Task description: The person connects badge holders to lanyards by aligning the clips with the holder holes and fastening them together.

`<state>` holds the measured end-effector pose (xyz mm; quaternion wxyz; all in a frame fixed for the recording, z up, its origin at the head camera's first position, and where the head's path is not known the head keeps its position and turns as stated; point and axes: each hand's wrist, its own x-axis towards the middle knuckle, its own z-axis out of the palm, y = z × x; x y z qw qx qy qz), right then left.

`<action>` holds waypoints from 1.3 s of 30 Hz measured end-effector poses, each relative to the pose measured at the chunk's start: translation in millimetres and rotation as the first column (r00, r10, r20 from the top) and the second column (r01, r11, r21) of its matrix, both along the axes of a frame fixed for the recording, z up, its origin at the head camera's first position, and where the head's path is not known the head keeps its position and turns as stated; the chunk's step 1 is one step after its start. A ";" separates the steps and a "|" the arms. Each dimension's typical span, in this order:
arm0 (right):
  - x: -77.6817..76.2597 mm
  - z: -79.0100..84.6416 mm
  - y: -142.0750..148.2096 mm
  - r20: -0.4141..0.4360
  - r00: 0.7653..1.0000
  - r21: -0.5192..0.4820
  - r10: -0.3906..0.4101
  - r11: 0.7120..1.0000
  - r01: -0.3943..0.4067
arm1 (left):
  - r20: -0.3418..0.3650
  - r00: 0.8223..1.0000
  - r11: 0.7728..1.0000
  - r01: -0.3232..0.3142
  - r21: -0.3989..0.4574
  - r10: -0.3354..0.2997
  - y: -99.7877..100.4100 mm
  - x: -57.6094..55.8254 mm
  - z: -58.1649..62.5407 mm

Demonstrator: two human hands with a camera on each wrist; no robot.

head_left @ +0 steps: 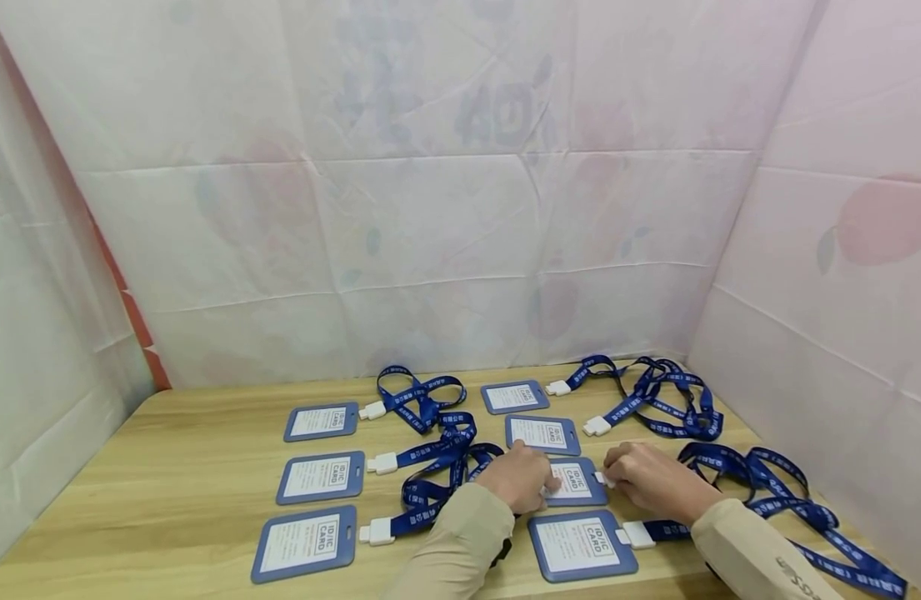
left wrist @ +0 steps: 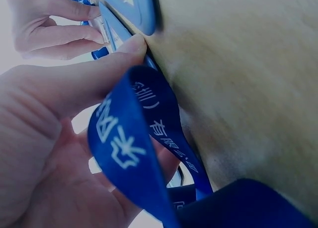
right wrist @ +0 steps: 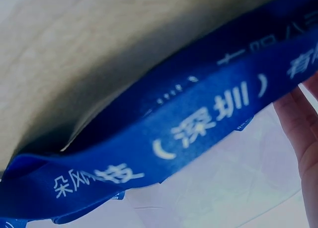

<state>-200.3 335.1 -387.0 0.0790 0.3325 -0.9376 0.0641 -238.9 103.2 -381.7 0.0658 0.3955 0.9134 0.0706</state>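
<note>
My left hand [head_left: 520, 477] pinches the left edge of a blue ID badge holder [head_left: 574, 482] in the right column. At its slotted right end, my right hand [head_left: 655, 479] pinches a small white clip [head_left: 602, 478] of a blue lanyard. How far the clip sits in the slot is hidden by the fingers. In the left wrist view, the left thumb [left wrist: 133, 45] lies on the holder's edge, and a loop of blue lanyard [left wrist: 124, 148] crosses in front of the palm. A printed lanyard strap [right wrist: 198, 121] fills much of the right wrist view, with the right hand [right wrist: 304, 138] at its edge.
Nearest me in that column lies a badge holder [head_left: 583, 546] with its white clip [head_left: 638, 534] at the slot. Two holders lie farther back, with loose lanyards [head_left: 666, 400] beside them. Another column of holders [head_left: 321, 477] stands left on the wooden table [head_left: 167, 492]. Cloth walls [head_left: 430, 225] surround it.
</note>
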 end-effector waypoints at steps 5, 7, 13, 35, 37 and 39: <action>0.1 1.0 -0.1 0.017 1.000 0.001 -0.010 1.000 0.010 | -0.009 1.000 1.000 0.005 -0.009 -0.005 -0.2 -0.4 0.5; 0.0 1.6 0.2 0.025 1.000 0.000 -0.009 1.000 0.009 | -0.013 1.000 1.000 0.009 -0.008 -0.009 -0.2 -0.4 1.0; 1.3 2.6 0.2 0.016 1.000 0.002 0.000 1.000 0.000 | -0.010 1.000 1.000 0.009 -0.006 -0.009 1.0 0.0 -0.2; 0.3 1.0 -1.5 -0.003 1.000 0.003 -0.002 1.000 0.002 | 0.031 1.000 1.000 -0.004 0.018 0.004 -0.4 -1.7 1.0; 0.6 0.7 -1.8 -0.007 1.000 0.001 -0.001 1.000 0.001 | 0.034 0.999 1.000 -0.003 0.022 0.002 -0.8 -1.6 1.2; 0.8 0.7 -1.7 -0.012 1.000 0.000 0.001 1.000 -0.001 | 0.035 0.999 1.000 -0.002 0.024 0.001 -1.1 -1.5 1.0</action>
